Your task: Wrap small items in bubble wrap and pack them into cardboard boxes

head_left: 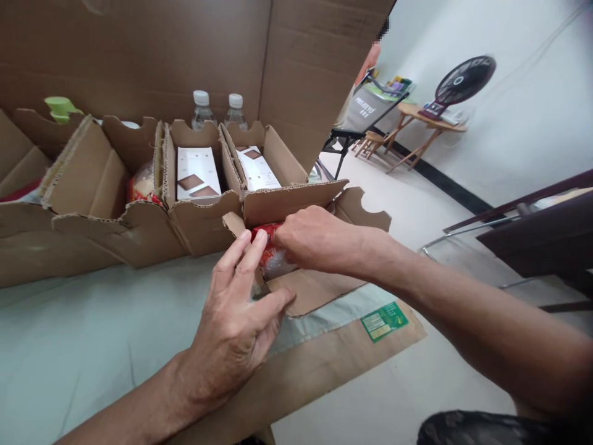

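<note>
In the head view a small cardboard box [319,290] lies at the near right of a row, its flaps folded out. Inside it is a clear plastic bag with red print [277,262]. My right hand [308,235] reaches into this box from the right, fingers curled on the bag; its fingertips are hidden. My left hand [245,303] is at the box's left corner, fingers stretched and apart. Its thumb touches the front cardboard wall, and two fingertips are near the bag's left end.
To the left stand several open cardboard boxes holding white cartons [198,173] and a red-printed bag [143,183]. Two bottles [202,110] and a green object [62,108] show behind them, before a tall cardboard panel [185,55]. A fan [463,83] stands on a wooden table [433,120].
</note>
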`<move>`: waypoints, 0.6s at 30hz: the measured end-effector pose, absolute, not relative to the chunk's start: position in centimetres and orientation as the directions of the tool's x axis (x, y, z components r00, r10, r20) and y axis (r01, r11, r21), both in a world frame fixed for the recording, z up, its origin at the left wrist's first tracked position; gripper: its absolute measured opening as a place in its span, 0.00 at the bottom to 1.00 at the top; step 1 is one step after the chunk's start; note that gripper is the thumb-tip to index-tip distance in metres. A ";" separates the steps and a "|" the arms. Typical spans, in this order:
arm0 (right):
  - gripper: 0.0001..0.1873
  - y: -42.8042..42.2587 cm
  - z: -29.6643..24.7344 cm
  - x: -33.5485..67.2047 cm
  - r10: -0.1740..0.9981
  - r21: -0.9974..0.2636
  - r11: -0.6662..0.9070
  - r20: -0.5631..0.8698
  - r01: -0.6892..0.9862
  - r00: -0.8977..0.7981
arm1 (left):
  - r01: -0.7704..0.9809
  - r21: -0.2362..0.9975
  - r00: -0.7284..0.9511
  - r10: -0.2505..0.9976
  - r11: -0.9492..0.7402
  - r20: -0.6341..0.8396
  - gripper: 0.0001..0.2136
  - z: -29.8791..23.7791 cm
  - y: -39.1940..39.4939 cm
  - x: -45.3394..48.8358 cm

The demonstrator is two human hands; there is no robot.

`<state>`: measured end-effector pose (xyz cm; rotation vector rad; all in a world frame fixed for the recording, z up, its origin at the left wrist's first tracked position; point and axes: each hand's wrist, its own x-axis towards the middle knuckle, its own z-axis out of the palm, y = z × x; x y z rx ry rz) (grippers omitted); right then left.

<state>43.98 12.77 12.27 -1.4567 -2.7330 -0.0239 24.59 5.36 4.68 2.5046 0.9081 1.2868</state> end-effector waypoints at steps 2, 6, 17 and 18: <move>0.04 12.1 13.5 43.7 0.793 -0.043 0.606 -0.043 0.794 -0.607 | 0.427 0.424 0.429 0.591 -0.799 0.683 0.11 4.7 5.4 24.6; 0.10 11.6 13.7 43.2 0.780 0.048 0.605 -0.234 0.795 -0.580 | 0.421 0.423 0.413 0.585 -0.802 0.698 0.09 4.7 5.5 24.8; 0.10 4.9 12.4 51.6 0.862 -0.453 0.280 0.507 0.846 -0.015 | 0.476 0.623 0.271 0.777 -0.621 0.568 0.38 3.1 3.3 22.0; 0.10 3.5 11.4 53.4 0.794 -0.524 0.207 0.583 0.826 0.171 | 0.468 0.685 0.247 0.827 -0.558 0.505 0.39 2.4 3.1 21.5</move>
